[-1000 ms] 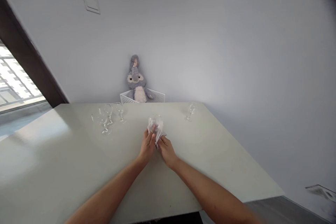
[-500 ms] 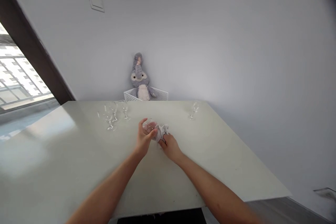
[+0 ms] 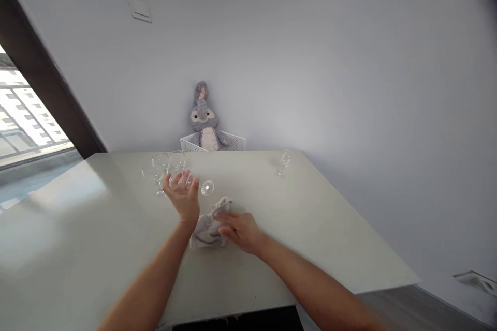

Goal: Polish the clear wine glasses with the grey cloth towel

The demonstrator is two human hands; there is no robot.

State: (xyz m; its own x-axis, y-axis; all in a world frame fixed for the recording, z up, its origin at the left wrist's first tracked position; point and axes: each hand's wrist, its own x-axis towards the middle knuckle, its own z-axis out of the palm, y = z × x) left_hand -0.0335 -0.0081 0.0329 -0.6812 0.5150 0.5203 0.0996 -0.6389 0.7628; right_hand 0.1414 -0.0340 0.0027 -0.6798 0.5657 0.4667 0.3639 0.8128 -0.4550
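Note:
My left hand [image 3: 183, 199], palm turned up and fingers curled, cradles a clear stemmed wine glass. The glass is tipped on its side, and its round foot [image 3: 207, 187] points right, past my thumb. My fingers partly hide its bowl. A crumpled light grey cloth [image 3: 208, 230] lies on the table just in front of me. Over its right edge rests my right hand [image 3: 241, 230], fingers stretched out and touching the cloth without gripping it. Several more wine glasses [image 3: 160, 161] stand upright just beyond my left hand.
A single wine glass [image 3: 284, 163] stands toward the back right of the white table [image 3: 310, 238]. Behind the far edge, a grey plush toy [image 3: 208, 137] sits in a white perforated basket [image 3: 237, 143] against the wall. A window is at the left.
My left hand has carried the wine glass leftward, toward the standing glasses. My right hand has drawn back toward me with the cloth, which has come off the glass and now lies spread.

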